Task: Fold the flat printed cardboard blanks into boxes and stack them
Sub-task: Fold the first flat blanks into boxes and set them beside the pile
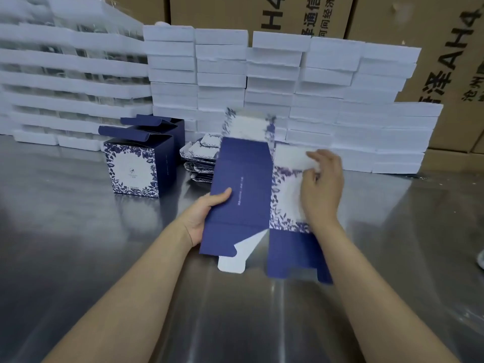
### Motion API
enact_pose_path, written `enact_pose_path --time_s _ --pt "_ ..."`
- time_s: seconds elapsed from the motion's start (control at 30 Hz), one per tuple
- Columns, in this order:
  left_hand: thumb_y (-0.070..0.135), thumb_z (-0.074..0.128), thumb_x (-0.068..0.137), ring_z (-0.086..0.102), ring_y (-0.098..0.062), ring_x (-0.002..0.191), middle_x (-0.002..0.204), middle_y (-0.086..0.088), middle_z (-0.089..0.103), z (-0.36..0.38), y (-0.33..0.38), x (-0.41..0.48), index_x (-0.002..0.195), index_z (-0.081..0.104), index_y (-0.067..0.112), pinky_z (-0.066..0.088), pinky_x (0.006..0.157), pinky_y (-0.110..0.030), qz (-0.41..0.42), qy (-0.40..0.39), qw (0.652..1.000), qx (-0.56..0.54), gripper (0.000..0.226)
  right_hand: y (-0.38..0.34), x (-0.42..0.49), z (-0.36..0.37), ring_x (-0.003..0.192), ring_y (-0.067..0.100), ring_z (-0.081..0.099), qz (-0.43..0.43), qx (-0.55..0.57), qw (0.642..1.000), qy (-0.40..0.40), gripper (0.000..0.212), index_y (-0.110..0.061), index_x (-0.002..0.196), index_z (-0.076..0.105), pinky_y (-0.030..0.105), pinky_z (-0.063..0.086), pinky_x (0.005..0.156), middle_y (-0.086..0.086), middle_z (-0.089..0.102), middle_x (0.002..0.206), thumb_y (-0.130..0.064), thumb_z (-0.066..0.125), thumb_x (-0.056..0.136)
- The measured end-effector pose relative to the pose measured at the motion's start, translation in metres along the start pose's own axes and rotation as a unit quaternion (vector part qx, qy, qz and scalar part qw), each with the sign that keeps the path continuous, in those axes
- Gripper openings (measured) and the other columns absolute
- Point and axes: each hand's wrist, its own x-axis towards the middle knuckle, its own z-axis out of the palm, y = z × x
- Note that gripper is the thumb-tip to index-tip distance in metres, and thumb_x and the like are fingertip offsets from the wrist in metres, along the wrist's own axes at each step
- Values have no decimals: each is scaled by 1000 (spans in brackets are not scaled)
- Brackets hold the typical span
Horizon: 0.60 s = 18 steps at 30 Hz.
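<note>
Blank (242,189): held above the surface (78,244), centre, partly opened.
Left hand (207,213): grips its navy left panel.
Right hand (320,184): pinches its floral right panel.
Folded boxes (138,163): far left, standing.

Bright overhead light, table (78,231) glare, blurry

Navy blank (242,189) with blue-leafed white panel; silvery table (78,231).

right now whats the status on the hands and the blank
Left hand grips blank by navy panel. Right hand pinches floral panel, blank half opened above table. Folded boxes stand rear left, nothing obstructing.
</note>
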Motion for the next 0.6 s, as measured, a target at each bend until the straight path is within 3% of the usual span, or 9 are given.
enact_pose_path --time_s 0.1,0.2,0.27,0.33,0.37,0.43,0.47,0.5,0.6 --pt "31 68 84 71 -28 94 110 -12 72 0 3 0 98 78 15 58 72 -40 53 18 995 -79 23 -4 15 -9 118 15 47 85 9 995 57 42 -19 132 53 30 40 96 2 41 140 -8 43 92" --pt "44 63 85 73 -24 86 103 -8 74 -1 7 2 96 78 16 58 63 -34 74 64 987 -130 33 0 25 -12 111 13 51 259 154 950 -83 50 -27 142 40 32 40 98 1 43 144 -26 44 93" --pt "51 58 88 73 -23 84 103 -7 74 -1 9 3 105 72 17 58 60 -33 80 89 984 -134 41 0 22 -12 103 13 58 310 211 903 -211 42 -30 128 56 33 43 89 3 57 133 -36 48 87" --pt "57 53 90 72 -24 92 112 -7 72 1 8 4 119 66 18 58 64 -35 84 94 984 -124 51 0 9 -4 90 -1 61 269 209 894 -290 29 -50 111 64 24 44 75 -19 66 114 -36 47 93" --pt "61 50 90 71 -24 95 114 -6 71 4 8 4 123 64 19 58 65 -35 86 92 985 -121 55 2 1 2 88 -6 59 257 203 894 -305 31 -53 113 63 22 42 72 -24 64 112 -34 45 96" --pt "70 41 88 71 -24 96 114 -5 71 8 5 3 124 64 22 58 64 -35 104 99 984 -101 64 9 -13 17 117 1 49 223 159 913 -303 36 -38 134 53 25 41 94 -14 48 139 -30 43 100" --pt "74 35 88 71 -25 96 114 -4 71 10 4 3 124 64 25 57 64 -37 118 110 983 -89 67 10 -21 21 134 5 36 185 130 925 -304 38 -30 139 50 20 29 107 -8 34 151 -28 43 102" --pt "76 29 87 71 -27 95 115 -4 71 12 3 3 123 64 27 57 64 -39 131 126 980 -80 70 11 -28 24 141 6 24 150 116 934 -304 37 -29 138 49 13 19 108 -7 24 156 -28 44 102" --pt "75 21 89 71 -27 95 112 -1 72 14 4 2 108 72 33 57 64 -37 157 160 972 -69 68 10 -47 22 142 -4 16 67 152 938 -303 55 -51 136 32 10 16 112 -22 22 152 -45 61 89"
